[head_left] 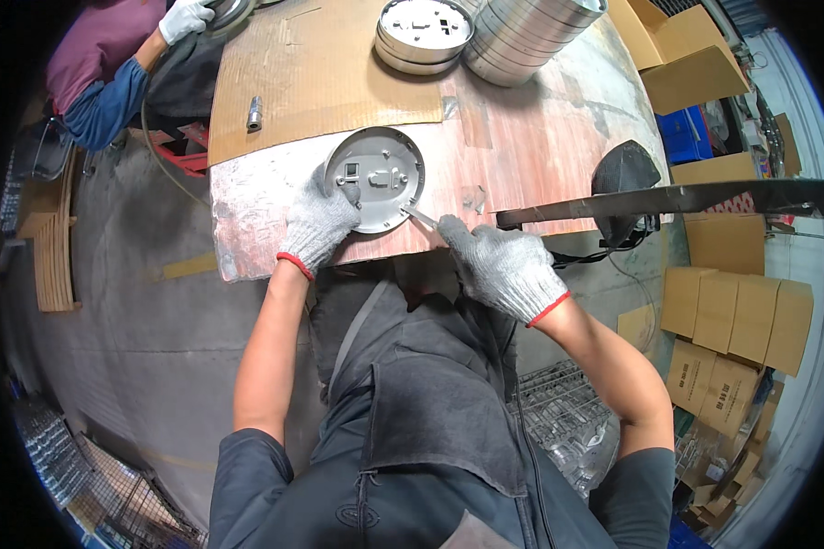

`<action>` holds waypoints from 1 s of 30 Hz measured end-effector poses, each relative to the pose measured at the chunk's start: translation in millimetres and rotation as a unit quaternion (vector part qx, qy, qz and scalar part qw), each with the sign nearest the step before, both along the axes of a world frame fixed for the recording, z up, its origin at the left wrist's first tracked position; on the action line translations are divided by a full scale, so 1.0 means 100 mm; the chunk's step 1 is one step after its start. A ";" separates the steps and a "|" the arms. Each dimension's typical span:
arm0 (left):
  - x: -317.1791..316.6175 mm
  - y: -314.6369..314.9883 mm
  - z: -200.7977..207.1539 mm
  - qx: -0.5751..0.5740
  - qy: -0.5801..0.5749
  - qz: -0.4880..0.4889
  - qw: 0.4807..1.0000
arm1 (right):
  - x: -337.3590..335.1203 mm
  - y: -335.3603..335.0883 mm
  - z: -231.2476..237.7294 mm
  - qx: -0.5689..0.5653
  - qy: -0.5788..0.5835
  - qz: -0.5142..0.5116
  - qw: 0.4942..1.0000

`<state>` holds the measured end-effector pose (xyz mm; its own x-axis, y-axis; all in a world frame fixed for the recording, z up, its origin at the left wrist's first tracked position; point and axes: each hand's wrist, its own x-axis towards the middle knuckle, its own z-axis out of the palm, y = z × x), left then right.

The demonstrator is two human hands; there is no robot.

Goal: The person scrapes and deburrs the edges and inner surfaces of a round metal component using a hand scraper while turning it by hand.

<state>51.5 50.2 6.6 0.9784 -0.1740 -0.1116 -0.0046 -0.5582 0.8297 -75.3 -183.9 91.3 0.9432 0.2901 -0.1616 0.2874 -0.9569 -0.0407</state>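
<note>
A round grey metal cover (394,178), shallow with a raised rim, rests tilted near the front edge of the workbench. My left hand (323,220), in a grey knit glove with a red cuff, grips its left side, thumb inside the rim. Several small posts and a square opening show on its inner face. In my gloved right hand (504,261) is a thin metal hand tool (419,216), whose tip meets the lower right part of the rim. Whether it is a file or a blade cannot be made out.
Stacked round metal covers (531,37) stand at the back, beside another short stack (423,41). A small metal cylinder (254,113) lies on the cardboard sheet (330,73). To the right, a long metal bar (650,203) crosses the bench edge. A co-worker's gloved hand (186,18) is at far left.
</note>
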 end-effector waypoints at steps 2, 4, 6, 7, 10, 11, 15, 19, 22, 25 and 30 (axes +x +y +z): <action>0.03 -0.01 0.03 0.009 -0.006 -0.027 1.000 | -0.02 -0.01 -0.06 0.006 -0.002 -0.004 1.000; 0.06 -0.03 0.09 0.045 0.024 -0.029 0.998 | -0.03 0.00 -0.12 0.011 -0.007 -0.005 1.000; 0.07 -0.02 0.08 0.082 0.053 -0.028 0.995 | -0.05 0.01 -0.18 0.021 -0.021 -0.017 0.999; 0.05 -0.02 0.04 0.047 0.044 -0.015 0.998 | -0.07 0.01 -0.20 0.020 -0.023 -0.016 0.999; 0.04 0.02 -0.02 -0.015 0.042 0.000 0.999 | -0.09 0.01 -0.21 0.041 -0.019 -0.034 0.998; 0.03 0.03 -0.02 -0.041 0.051 0.001 0.998 | -0.10 0.04 -0.21 0.052 -0.011 -0.048 0.997; 0.05 0.02 -0.03 -0.046 0.044 0.009 0.998 | -0.10 0.08 -0.29 0.103 -0.049 -0.051 0.992; 0.11 0.07 -0.07 -0.068 0.048 -0.004 0.997 | -0.06 0.14 -0.33 0.094 -0.004 -0.101 0.990; 0.11 0.10 -0.06 -0.096 0.068 -0.002 0.993 | -0.03 0.18 -0.41 0.126 0.012 -0.124 0.984; 0.10 0.12 -0.11 -0.066 0.057 0.002 0.996 | -0.01 0.24 -0.40 0.160 0.045 -0.158 0.973; 0.00 0.08 -0.13 0.121 -0.095 0.015 0.988 | -0.08 0.08 -0.25 0.254 -0.059 -0.108 0.959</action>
<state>51.9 57.8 -6.6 0.9900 -0.1356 0.0393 -0.1278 -0.7423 0.6578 -83.8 -175.4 66.0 0.9933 0.0985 0.0610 0.1158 -0.8602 -0.4967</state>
